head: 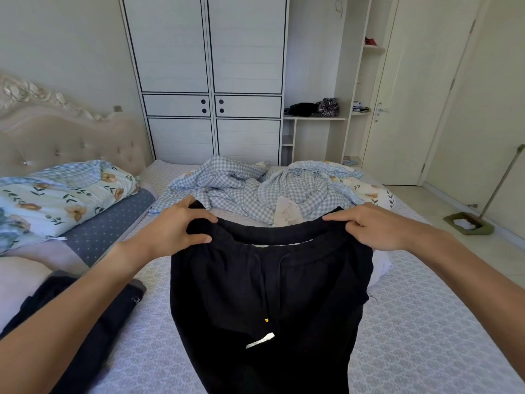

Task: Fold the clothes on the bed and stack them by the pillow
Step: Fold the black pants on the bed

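Note:
A pair of black drawstring trousers (267,302) hangs in front of me over the bed, waistband up. My left hand (176,226) grips the waistband's left end, and my right hand (372,226) grips its right end. The legs drop out of view at the bottom. A dark garment (113,317) lies on the bed at the lower left, partly under my left forearm. A floral pillow (56,194) rests on a blue dotted pillow (113,223) by the headboard at the left.
A crumpled blue checked quilt (270,189) lies across the far half of the bed (426,322). A white wardrobe (207,81) stands behind it. A mop (468,223) lies on the floor at the right, near a closed door (412,109).

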